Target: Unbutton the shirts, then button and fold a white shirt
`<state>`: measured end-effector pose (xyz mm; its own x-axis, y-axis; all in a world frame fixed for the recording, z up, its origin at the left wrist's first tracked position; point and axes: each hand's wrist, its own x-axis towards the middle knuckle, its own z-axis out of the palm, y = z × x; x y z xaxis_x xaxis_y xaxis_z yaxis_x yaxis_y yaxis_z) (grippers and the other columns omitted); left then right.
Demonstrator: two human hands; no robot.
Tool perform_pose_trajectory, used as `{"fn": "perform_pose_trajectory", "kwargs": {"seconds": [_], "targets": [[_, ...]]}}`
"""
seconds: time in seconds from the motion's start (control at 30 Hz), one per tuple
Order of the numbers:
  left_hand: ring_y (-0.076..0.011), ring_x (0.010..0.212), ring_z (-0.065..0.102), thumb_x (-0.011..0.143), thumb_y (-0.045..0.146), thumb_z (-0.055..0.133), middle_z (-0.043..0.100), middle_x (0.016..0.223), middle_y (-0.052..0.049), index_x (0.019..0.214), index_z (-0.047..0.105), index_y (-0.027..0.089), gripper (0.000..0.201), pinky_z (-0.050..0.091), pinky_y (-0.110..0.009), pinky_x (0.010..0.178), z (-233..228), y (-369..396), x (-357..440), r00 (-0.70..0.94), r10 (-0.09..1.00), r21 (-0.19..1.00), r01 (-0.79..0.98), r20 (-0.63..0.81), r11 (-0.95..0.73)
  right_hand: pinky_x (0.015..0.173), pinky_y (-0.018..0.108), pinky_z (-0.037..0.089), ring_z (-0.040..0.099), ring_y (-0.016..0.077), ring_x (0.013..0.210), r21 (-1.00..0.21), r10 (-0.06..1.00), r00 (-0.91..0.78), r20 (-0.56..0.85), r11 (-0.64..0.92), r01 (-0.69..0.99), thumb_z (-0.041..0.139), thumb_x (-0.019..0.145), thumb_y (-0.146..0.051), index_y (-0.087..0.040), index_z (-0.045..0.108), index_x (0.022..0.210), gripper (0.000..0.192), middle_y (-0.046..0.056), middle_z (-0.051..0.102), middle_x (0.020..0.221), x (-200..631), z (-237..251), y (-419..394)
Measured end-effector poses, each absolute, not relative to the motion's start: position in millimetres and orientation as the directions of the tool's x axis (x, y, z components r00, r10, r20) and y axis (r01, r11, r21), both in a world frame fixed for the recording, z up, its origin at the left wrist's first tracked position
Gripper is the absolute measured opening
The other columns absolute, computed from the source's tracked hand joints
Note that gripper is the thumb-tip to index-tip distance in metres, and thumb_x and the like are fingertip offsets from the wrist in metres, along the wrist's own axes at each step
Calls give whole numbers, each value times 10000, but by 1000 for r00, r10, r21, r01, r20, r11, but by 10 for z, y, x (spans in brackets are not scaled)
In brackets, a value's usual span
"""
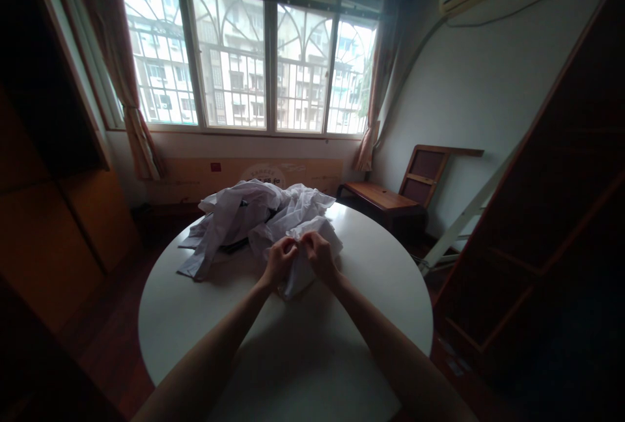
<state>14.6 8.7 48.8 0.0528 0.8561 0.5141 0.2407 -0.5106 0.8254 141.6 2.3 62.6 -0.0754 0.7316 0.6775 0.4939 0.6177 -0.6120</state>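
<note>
Both my hands pinch the white cloth at the middle of the frame.

My left hand [280,259] and right hand [317,254] are curled nearly closed, fingertips almost meeting, each gripping a fold of the white cloth [254,217], which lies heaped on the round white table [342,350] just above centre. My fingers hide the part I hold. A dark thing under the heap is too buried to make out, and my forearms run off the bottom edge.

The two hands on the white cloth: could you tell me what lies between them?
In the head view, only a pinched fold of the white cloth lies between left hand and right hand.
</note>
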Motion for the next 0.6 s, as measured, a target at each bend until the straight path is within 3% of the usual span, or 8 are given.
{"fn": "perform_pose_trajectory", "kwargs": {"seconds": [0.6], "targets": [[-128, 660, 506, 660, 174, 498, 586, 679, 8, 719, 603, 148, 123, 391, -215, 619, 499, 59, 135, 66, 855, 815, 273, 514, -511, 625, 282, 428, 528, 160, 636, -662, 753, -43, 657, 603, 445, 423, 743, -223, -203, 430, 727, 27, 21, 547, 689, 1409, 662, 48]]}}
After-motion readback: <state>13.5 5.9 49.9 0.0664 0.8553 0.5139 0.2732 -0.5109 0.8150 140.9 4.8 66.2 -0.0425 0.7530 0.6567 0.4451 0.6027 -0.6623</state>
